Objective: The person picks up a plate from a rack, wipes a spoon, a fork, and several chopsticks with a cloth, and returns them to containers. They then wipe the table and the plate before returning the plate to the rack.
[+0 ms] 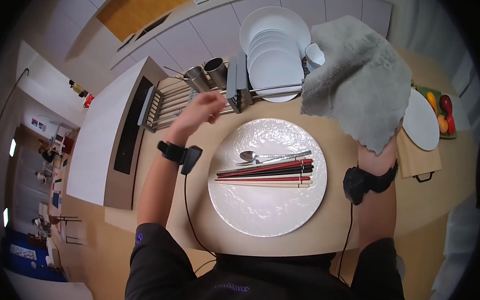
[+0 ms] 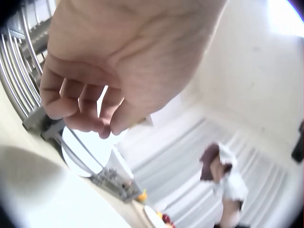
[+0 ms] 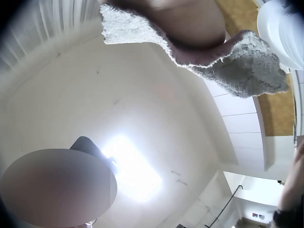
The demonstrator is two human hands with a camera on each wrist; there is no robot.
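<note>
A grey cloth point(image 1: 357, 80) drapes over my raised right hand point(image 3: 190, 23) and hides its fingers; I cannot tell how they lie under it. In the right wrist view, the cloth's ragged edge point(image 3: 237, 71) hangs around the hand. My left hand point(image 1: 203, 111) is held up near the metal dish rack point(image 1: 166, 105), its fingers loosely bent and nothing in them. Between my arms a large white textured plate point(image 1: 263, 216) lies on the table. On it rest red, black and pale chopsticks point(image 1: 266, 174) and a metal spoon point(image 1: 248, 156), with more cutlery beside it.
White plates point(image 1: 276, 70) stand stacked in the rack beside metal cups point(image 1: 216, 70) and a white bowl point(image 1: 314, 56). To the right are another white plate point(image 1: 420, 121), a wooden board point(image 1: 421, 159) and a green tray point(image 1: 448, 136) of colourful vegetables. A white box-like unit point(image 1: 105, 137) stands left.
</note>
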